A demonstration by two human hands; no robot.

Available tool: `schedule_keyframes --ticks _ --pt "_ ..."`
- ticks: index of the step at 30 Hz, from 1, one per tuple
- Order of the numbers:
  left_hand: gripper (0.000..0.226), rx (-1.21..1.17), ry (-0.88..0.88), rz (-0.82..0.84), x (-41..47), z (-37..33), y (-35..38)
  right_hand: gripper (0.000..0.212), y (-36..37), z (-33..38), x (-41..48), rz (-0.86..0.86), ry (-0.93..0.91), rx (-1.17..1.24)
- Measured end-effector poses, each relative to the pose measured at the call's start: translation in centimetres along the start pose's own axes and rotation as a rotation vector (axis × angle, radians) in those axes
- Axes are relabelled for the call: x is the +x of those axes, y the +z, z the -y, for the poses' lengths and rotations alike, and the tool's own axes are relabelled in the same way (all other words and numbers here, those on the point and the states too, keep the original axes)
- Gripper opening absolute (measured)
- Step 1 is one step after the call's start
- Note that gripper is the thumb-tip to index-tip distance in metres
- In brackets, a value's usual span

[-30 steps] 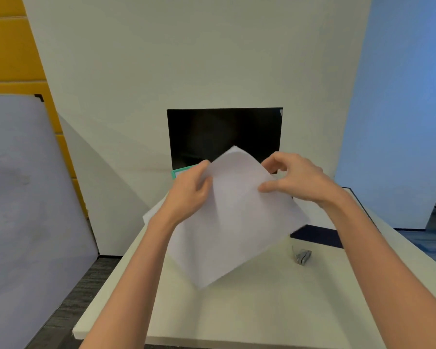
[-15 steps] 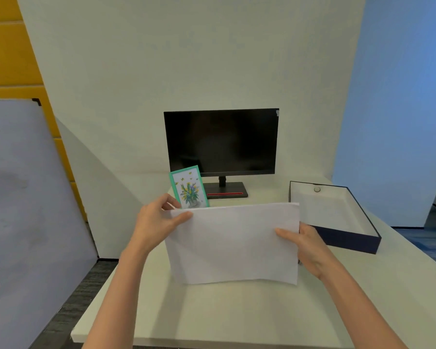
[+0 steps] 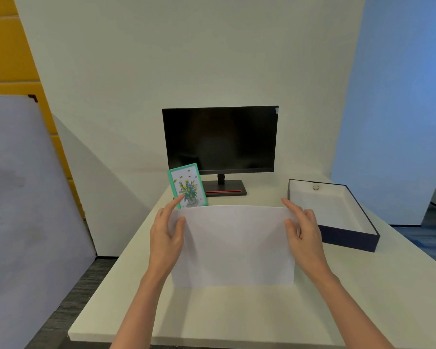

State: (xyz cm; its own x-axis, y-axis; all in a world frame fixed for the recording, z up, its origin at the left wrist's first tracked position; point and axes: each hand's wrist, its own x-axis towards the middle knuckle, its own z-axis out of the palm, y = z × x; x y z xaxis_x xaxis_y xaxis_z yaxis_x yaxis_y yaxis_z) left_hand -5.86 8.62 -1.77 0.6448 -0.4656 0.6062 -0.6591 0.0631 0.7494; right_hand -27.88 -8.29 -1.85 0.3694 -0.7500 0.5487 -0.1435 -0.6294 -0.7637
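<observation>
A white sheet of paper [image 3: 237, 248] stands broadside to me above the white table [image 3: 237, 313], its lower edge down near the tabletop and its top edge bowed slightly. My left hand [image 3: 165, 235] pinches the sheet's left edge, thumb on the front and index finger pointing up past the top corner. My right hand [image 3: 303, 230] pinches the right edge in the same way. The sheet hides the table surface directly behind it.
A dark monitor [image 3: 220, 139] stands at the back of the table. A green-framed flower card [image 3: 186, 185] leans in front of it. An open navy box [image 3: 337, 222] with a white inside lies at the right. A large grey board [image 3: 23, 210] leans at the left.
The sheet, held high and cornerwise before the monitor a second ago, has been turned level and lowered toward the table. Both hands shifted to its side edges.
</observation>
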Motion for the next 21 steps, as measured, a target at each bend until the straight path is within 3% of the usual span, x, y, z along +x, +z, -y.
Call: schedule_keyframes --ticks 5,8,13,15,18,21 --pt "0.032 0.008 0.006 -0.075 -0.1 0.4 0.1 0.049 0.4 -0.9 0.2 -0.054 -0.017 0.016" --pt "0.028 -0.086 -0.089 -0.075 0.0 0.6 0.1 0.045 0.8 -0.9 0.4 -0.073 -0.035 0.029" --pt "0.044 -0.210 -0.116 -0.087 0.1 0.7 0.2 0.033 1.3 -0.4 0.5 -0.137 0.021 0.085" --pt "0.050 -0.285 -0.211 -0.093 0.1 1.0 0.2 0.031 1.3 -0.2 0.4 -0.148 0.050 0.130" --pt "0.050 -0.345 -0.384 0.007 -0.4 2.5 -0.4 0.029 1.1 -0.3 0.5 -0.135 0.106 0.176" --pt "0.030 -0.313 -0.347 0.142 -0.5 3.1 -1.2 0.031 0.1 -0.2 0.9 -0.072 0.142 0.154"
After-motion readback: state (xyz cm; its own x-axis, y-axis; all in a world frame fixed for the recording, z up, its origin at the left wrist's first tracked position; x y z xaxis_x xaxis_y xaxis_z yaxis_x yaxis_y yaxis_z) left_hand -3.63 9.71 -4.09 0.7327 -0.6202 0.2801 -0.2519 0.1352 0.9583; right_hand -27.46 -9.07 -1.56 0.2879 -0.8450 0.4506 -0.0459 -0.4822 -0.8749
